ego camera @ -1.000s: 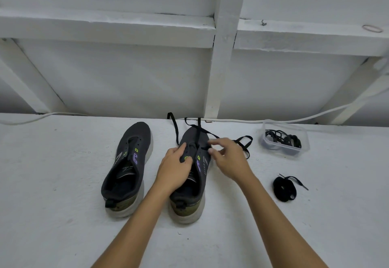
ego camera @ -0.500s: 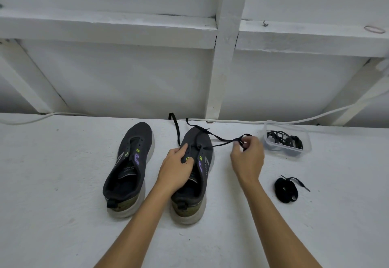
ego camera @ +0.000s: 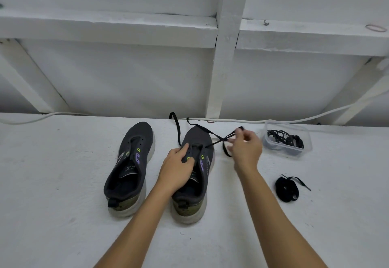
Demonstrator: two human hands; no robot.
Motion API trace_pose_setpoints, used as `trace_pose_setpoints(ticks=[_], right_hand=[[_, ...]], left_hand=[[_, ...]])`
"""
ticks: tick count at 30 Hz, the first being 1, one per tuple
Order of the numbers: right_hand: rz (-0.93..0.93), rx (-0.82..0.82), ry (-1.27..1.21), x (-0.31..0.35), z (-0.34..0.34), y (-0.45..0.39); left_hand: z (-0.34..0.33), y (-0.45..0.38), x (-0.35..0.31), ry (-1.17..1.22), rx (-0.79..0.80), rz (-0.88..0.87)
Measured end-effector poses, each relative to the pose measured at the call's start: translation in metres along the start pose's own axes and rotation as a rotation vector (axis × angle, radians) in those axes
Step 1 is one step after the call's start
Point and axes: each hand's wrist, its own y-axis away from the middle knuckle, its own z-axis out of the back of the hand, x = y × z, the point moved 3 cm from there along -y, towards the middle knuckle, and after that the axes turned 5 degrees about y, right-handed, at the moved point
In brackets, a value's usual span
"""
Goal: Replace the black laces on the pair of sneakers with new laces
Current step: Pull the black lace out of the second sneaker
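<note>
Two dark grey sneakers stand side by side on a white surface, toes pointing away. The left sneaker [ego camera: 131, 162] has no lace in it. My left hand [ego camera: 176, 168] grips the tongue and eyelet area of the right sneaker [ego camera: 196, 175]. My right hand [ego camera: 246, 147] pinches a black lace [ego camera: 214, 136] that runs from the shoe's eyelets to my fingers, to the right of the toe. The lace's other end [ego camera: 175, 126] trails off past the toe on the left.
A clear plastic box [ego camera: 288, 139] holding black laces sits at the right. A coiled black lace [ego camera: 287, 189] lies nearer me on the right. A white cable [ego camera: 315, 117] runs along the back wall, under white beams.
My right hand went from the shoe's eyelets out to the right, drawing the black lace with it. The left hand stayed on the shoe.
</note>
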Motion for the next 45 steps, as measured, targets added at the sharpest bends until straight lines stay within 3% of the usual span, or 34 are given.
trace_pose_setpoints(ticks=[3, 8, 10, 13, 18, 26, 35, 41, 45], right_hand=[[-0.116, -0.054, -0.066, 0.001, 0.016, -0.012], [-0.142, 0.435, 0.215, -0.018, -0.007, 0.025], [-0.069, 0.506, 0.207, -0.023, -0.013, 0.033], [0.059, 0.501, 0.262, -0.028, -0.011, 0.029], [0.238, 0.517, 0.487, -0.028, -0.009, 0.020], [0.336, 0.558, 0.479, -0.028, -0.014, 0.015], [0.234, 0.542, 0.374, -0.034, -0.017, 0.014], [-0.006, 0.588, 0.198, -0.045, -0.014, 0.009], [-0.046, 0.610, 0.162, -0.047, -0.013, 0.008]], left_hand=[[-0.001, -0.002, 0.000, -0.014, 0.002, 0.002], [0.000, -0.002, -0.001, -0.036, -0.007, -0.008], [0.003, -0.002, -0.006, -0.106, -0.066, -0.075], [0.009, -0.008, -0.020, -0.246, -0.126, -0.207], [0.020, -0.031, -0.040, -0.360, -0.038, -0.233], [-0.002, -0.041, -0.029, -0.361, -0.014, -0.322], [-0.016, -0.040, -0.019, -0.187, 0.001, -0.268], [-0.015, -0.043, -0.021, -0.092, 0.058, -0.206], [-0.018, -0.040, -0.022, -0.113, 0.004, -0.207]])
